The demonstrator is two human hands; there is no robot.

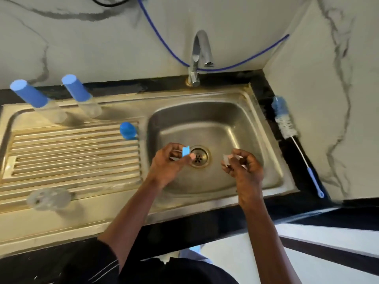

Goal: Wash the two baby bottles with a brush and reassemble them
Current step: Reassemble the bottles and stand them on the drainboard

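Over the steel sink basin point(235, 128), my left hand point(171, 162) pinches a small blue ring-shaped collar point(185, 151) near the drain. My right hand point(244, 165) holds a small clear nipple piece point(226, 159) in its fingertips, apart from the collar. Two clear bottles with blue ends stand inverted at the back of the drainboard: one point(37, 100) far left, the other point(81, 95) beside it. A blue cap point(128, 130) rests at the drainboard's edge by the basin. The bottle brush point(284, 119) lies on the black counter to the right of the sink.
The tap point(200, 56) rises behind the basin, with no water seen running. A blue hose point(164, 42) hangs along the marble wall. A clear rounded plastic piece point(49, 198) lies on the front of the ribbed drainboard point(75, 152). The counter's black edge runs along the front.
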